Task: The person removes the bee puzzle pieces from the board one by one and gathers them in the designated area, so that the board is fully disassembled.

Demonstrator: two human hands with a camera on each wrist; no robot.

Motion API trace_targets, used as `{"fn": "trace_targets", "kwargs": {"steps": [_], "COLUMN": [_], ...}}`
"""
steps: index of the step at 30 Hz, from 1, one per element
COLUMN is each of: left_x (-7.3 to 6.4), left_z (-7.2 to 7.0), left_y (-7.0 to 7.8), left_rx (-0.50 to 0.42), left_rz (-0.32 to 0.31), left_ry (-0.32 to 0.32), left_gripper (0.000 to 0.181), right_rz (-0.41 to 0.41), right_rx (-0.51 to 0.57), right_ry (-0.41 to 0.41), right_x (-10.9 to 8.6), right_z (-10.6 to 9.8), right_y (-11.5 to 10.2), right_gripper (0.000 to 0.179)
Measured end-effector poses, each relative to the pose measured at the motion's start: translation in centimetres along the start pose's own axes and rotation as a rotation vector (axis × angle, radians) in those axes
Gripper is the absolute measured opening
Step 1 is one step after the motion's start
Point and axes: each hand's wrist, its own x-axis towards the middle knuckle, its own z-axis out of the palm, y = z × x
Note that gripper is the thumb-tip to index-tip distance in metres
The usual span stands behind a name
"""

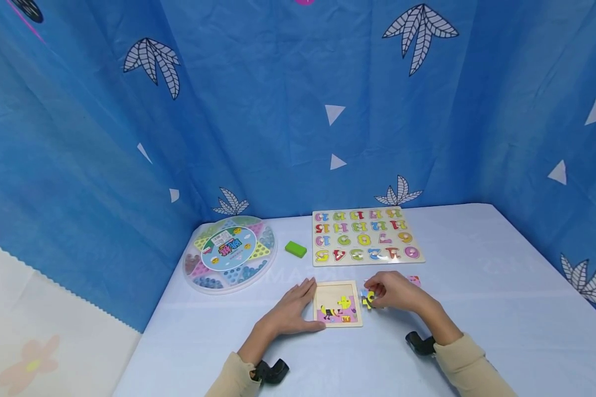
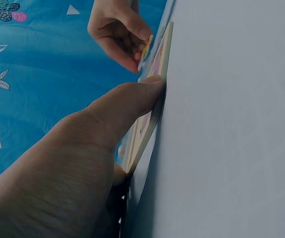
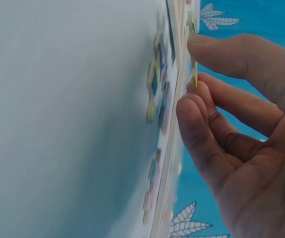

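A square wooden puzzle tray (image 1: 360, 309) lies on the table, its lower part filled with pink and yellow picture pieces. My left hand (image 1: 289, 311) rests along its left side, fingers stretched toward the upper corner and thumb on the near edge. In the left wrist view that thumb presses the rim. Just right of the tray, my right hand (image 1: 398, 292) pinches a thin puzzle piece (image 3: 192, 27) between thumb and fingers, held on edge in the right wrist view. Loose puzzle pieces (image 3: 153, 82) lie below that hand, partly hidden by it in the head view.
Behind the tray lies a wooden number board (image 1: 367, 263). A green block (image 1: 295, 249) sits left of it, and a round clear game box (image 1: 235, 248) stands further left. One pink piece (image 1: 414, 280) shows beyond the right hand. Blue curtains (image 1: 288, 110) close off the back.
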Motion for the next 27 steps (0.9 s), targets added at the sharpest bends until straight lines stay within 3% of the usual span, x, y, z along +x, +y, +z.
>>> {"fn": "trace_targets", "kwargs": {"steps": [27], "left_x": [0.0], "left_z": [-0.2], "left_y": [0.2], "left_rx": [-0.016], "left_rz": [-0.013], "left_ry": [-0.013], "left_gripper": [0.103], "right_rz": [0.118], "right_rx": [0.056], "right_ry": [-0.024], "right_x": [-2.1], "right_z": [-2.5], "right_y": [3.7], "right_gripper": [0.04]}}
